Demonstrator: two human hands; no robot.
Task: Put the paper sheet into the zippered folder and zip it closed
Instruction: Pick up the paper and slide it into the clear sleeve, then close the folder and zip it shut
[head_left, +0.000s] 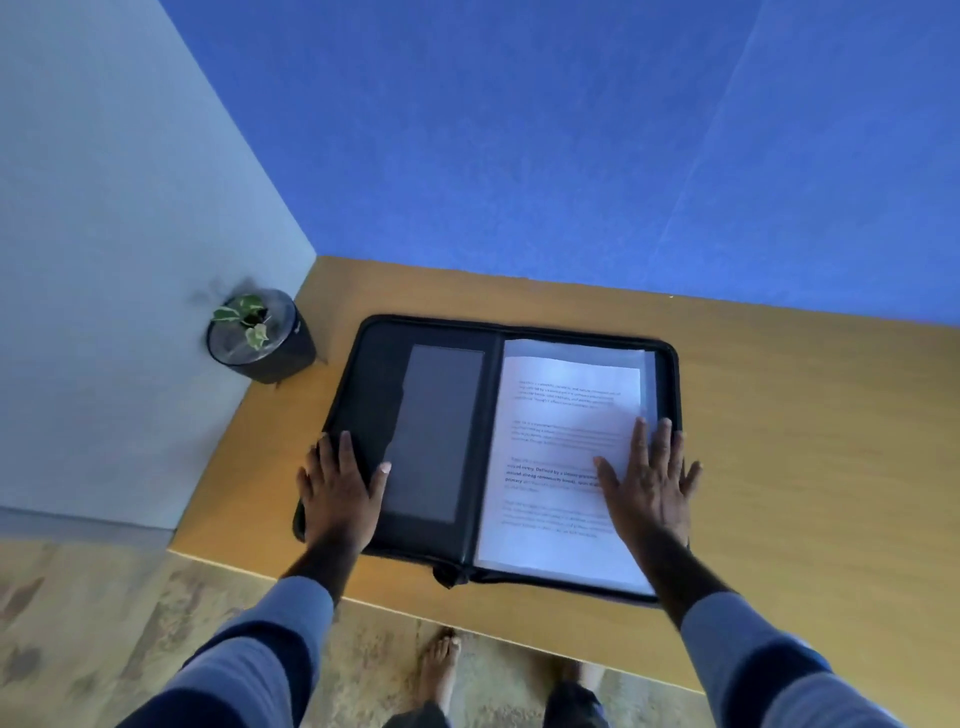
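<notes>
The left hand was laid flat on the left half of the opened zippered folder, at about eight o'clock from the folder's spine, its fingers held straight and close together and its thumb spread toward a smooth grey rectangular panel; nothing was gripped by it. The right hand was pressed palm-down at about four o'clock from the spine, its fingers straight and fanned apart, on the right edge of the paper sheet, the outer fingers being carried across the folder's rim. The sheet, white, flat and printed with blocks of small text, was seen lying on the right half of the folder over a translucent sleeve. The folder, black, matte and round-cornered, was edged by a zipper track and was spread open on a smooth, yellowish wooden table. Both forearms were covered by blue sleeves. At ten o'clock from the folder, a dark cylindrical pot with variegated green leaves was stood at the table's corner.
</notes>
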